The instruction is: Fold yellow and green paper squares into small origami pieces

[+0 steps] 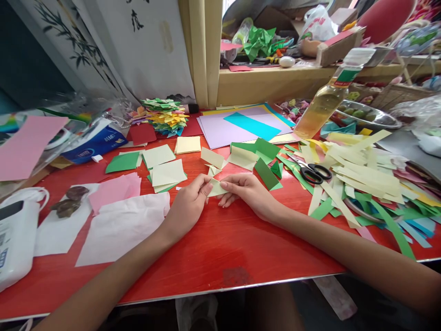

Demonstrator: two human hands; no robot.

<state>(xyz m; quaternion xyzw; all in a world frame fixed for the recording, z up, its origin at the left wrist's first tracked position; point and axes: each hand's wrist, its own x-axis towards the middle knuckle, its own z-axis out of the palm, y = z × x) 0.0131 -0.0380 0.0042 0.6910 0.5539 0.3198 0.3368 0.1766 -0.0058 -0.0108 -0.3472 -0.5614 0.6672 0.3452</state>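
Between my two hands is a small piece of folded pale yellow paper [216,188]. My left hand [193,198] pinches its left end between thumb and fingers. My right hand [246,189] is closed on its right side, thumb on top, with the lower fingers curled below. Just beyond my fingers lie folded cream paper pieces [212,158] and folded green paper pieces [265,149]. Stacks of cream squares [168,174] and a green square [123,162] rest to the left of my hands.
Black-handled scissors [315,173] lie by a heap of paper strips [367,170] at right. A tilted-looking bottle [322,108] stands behind them. Farther back are lilac sheets [223,126] and a stack of folded papers [167,117]. White tissue [124,230] lies at left on the red table [206,262].
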